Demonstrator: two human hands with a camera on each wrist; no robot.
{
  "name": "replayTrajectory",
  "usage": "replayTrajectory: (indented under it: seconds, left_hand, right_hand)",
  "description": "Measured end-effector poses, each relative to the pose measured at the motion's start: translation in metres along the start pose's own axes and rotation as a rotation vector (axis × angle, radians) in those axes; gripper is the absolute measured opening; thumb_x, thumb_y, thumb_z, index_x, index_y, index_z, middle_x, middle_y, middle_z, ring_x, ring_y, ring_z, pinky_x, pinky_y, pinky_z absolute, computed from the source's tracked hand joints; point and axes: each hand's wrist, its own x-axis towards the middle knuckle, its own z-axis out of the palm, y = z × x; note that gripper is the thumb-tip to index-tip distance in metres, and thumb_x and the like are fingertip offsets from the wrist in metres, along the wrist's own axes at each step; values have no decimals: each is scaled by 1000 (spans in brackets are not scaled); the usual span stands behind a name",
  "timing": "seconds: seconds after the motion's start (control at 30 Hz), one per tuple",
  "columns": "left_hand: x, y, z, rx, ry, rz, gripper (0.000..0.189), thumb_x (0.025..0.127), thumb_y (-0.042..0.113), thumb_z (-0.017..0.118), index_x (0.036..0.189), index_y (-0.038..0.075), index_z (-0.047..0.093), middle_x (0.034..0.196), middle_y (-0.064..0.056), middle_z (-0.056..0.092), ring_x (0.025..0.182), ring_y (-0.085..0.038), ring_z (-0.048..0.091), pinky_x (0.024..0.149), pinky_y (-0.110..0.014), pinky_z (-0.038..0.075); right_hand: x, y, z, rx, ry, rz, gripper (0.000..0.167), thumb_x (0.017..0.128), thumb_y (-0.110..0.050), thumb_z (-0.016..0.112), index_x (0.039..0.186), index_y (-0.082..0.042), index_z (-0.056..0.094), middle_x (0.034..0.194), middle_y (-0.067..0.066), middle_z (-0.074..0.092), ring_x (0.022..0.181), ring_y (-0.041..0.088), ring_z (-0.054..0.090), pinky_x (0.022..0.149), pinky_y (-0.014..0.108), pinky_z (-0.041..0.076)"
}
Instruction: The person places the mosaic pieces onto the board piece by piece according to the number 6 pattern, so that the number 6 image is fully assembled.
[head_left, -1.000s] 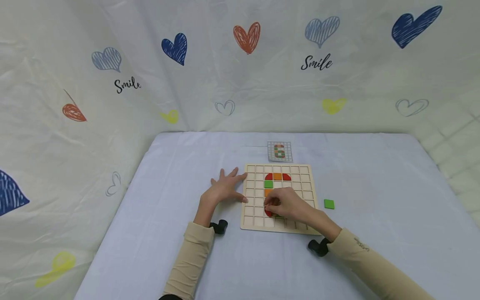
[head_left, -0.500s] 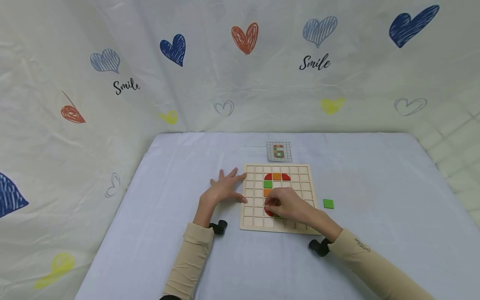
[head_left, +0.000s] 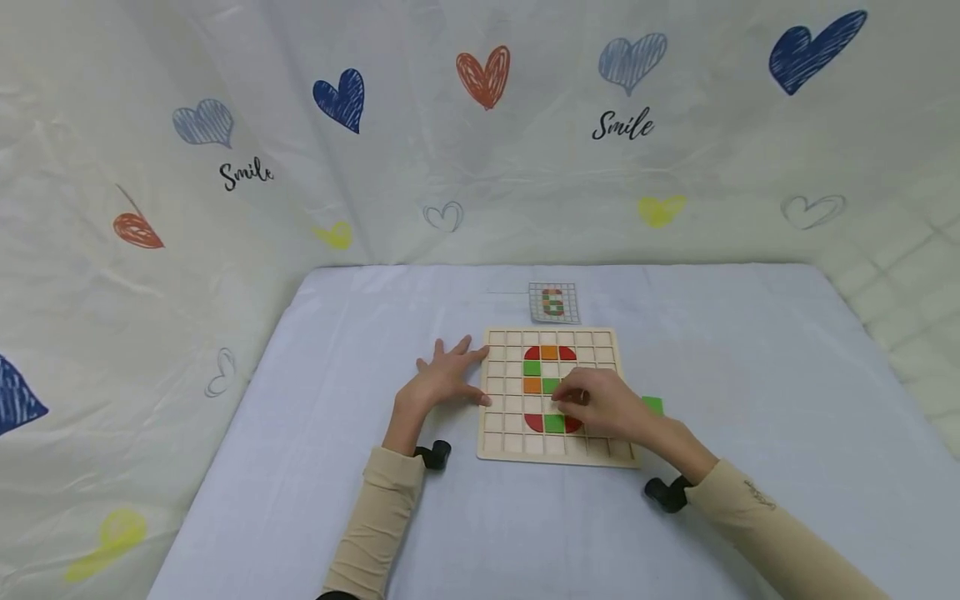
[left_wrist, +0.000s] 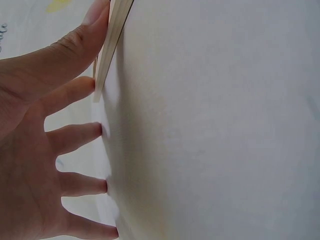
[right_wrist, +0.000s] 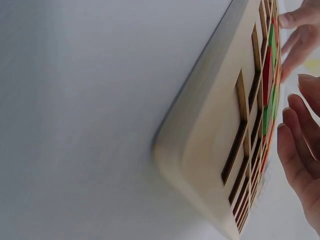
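Observation:
A light wooden grid board (head_left: 498, 446) lies on the table, with red, orange and green tiles set in its cells. The upper row has an orange tile (head_left: 550, 352) between two rounded red ones; the lower row has a green tile (head_left: 554, 424) between red ones. My left hand (head_left: 441, 379) has its fingers spread, thumb and index finger touching the board's left edge. Over the board's right half is my right hand (head_left: 609, 408), bent loosely; the right wrist view shows its fingers (right_wrist: 295, 162) apart from the thumb, holding nothing visible. Part of the board is hidden beneath it.
A loose green square tile (head_left: 653, 404) lies right of the board, partly behind my right hand. Behind the board rests a small gridded card (head_left: 553, 302) printed with a coloured pattern. A cloth with printed hearts (head_left: 483, 77) hangs at the back of the white table.
My right hand has moved rightward, away from the lower red tile, uncovering the lower row and a green tile in the middle row. My left hand stays at the board's edge.

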Motion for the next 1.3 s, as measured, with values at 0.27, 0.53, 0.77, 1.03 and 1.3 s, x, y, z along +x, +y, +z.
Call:
replayTrajectory:
  seconds: [0.27,0.53,0.77,1.03,1.3]
  left_hand:
    - [1,-2,0,-4,0,3,94,81,42,87,161,28,38,173,-7,16,156,-52,-4,115,-81,5]
    - [0,-2,0,-9,-1,-2,94,81,41,87,161,28,38,173,-7,16,157,-51,-5,115,-81,4]
    - [3,-3,2,-9,0,-2,94,81,40,87,161,29,38,173,-7,15,157,-51,-5,115,-81,4]
    - [2,-1,2,4,8,2,94,81,40,88,160,29,39,173,-7,17,157,-51,-3,115,-81,5]
    - [3,-2,2,-1,6,6,95,81,40,88,161,29,38,173,-7,17,156,-52,-4,115,-82,6]
  right_hand:
    - [-10,12,-9,-19,22,11,13,85,-2,79,96,-8,78,89,-3,73,77,8,59,69,23,54]
    - [-25,24,-21,-17,28,60,12,87,-3,79,97,-9,77,88,-7,70,76,7,56,66,22,51]
    - [-36,34,-29,-39,53,88,14,86,-3,79,98,-10,76,89,-6,69,77,6,56,65,23,50]
    - [-47,45,-39,-71,101,118,17,83,-1,81,99,-6,76,94,1,70,79,13,59,67,25,52]
    - [-60,60,-49,-107,115,149,25,82,-1,82,105,0,72,101,8,72,87,22,65,76,37,57]
